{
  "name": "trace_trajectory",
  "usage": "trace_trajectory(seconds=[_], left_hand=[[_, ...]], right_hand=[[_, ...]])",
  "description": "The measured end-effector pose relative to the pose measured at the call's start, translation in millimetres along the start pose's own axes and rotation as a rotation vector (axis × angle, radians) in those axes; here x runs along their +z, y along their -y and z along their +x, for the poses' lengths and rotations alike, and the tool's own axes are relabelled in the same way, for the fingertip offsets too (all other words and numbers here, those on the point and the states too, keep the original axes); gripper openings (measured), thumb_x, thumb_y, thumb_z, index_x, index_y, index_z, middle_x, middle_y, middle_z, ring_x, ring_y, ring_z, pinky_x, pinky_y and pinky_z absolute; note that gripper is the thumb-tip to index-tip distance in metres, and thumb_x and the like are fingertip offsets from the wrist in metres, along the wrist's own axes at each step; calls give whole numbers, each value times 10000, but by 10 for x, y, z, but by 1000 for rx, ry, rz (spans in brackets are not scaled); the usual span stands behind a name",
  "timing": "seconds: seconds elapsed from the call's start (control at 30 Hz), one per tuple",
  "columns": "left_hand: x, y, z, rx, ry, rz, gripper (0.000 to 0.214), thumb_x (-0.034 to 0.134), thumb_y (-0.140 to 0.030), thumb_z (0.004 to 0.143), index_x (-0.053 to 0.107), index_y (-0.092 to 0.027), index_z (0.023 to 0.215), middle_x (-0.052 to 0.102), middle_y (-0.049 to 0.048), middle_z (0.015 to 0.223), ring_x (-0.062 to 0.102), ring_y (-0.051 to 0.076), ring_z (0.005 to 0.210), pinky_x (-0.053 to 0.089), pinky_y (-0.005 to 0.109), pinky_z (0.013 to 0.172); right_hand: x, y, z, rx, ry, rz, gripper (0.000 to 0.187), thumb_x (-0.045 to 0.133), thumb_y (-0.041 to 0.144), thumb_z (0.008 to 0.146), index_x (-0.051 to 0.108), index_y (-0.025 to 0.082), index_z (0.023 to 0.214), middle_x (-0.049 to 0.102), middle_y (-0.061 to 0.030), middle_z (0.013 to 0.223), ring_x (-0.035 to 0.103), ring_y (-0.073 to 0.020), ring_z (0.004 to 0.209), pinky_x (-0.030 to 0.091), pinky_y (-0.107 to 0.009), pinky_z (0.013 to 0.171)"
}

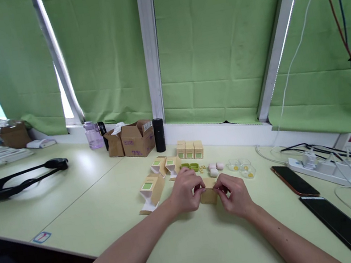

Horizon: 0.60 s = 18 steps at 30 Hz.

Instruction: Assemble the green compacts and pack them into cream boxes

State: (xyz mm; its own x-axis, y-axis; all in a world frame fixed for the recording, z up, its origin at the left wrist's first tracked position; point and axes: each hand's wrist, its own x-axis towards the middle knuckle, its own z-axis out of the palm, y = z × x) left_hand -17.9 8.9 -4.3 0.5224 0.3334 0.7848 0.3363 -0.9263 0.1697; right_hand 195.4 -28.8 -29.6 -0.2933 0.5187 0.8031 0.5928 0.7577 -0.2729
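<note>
A small brown cardboard box (pixel 209 196) stands on the table between my hands. My left hand (pixel 187 189) pinches its left edge near the top, with thumb and fingers together. On the opposite side, my right hand (pixel 234 193) pinches the right edge the same way. To the left lie similar boxes with green labels and open white flaps, the nearest an open box (pixel 152 190). Just beyond my hands are green trays (pixel 190 167), small yellowish pieces (pixel 202 169), pale pink round pieces (pixel 216 168) and clear cups (pixel 242 167) with yellow bits inside.
Closed small boxes (pixel 189 150) stand in a row at the back. Behind them to the left are a black cylinder (pixel 159 135), a carton (pixel 138 140) and a purple bottle (pixel 94 135). A phone (pixel 294 180), a tablet (pixel 344 224) and a power strip (pixel 325 173) with cables lie right.
</note>
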Motion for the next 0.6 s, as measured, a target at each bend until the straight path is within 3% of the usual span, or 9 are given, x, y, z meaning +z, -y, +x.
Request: trace_trajectory(seconds=[0.6], left_hand=[[14,14,-11,26,33,4,115,610,-122,754,572,-193,672,586,2,583,489,175,641,380,390,748]], right_hand=[[1,-8,-6,-5,-5,-1,139,566,68,757,556,205,738,516,28,640,456,-118,566,304,-251,540]])
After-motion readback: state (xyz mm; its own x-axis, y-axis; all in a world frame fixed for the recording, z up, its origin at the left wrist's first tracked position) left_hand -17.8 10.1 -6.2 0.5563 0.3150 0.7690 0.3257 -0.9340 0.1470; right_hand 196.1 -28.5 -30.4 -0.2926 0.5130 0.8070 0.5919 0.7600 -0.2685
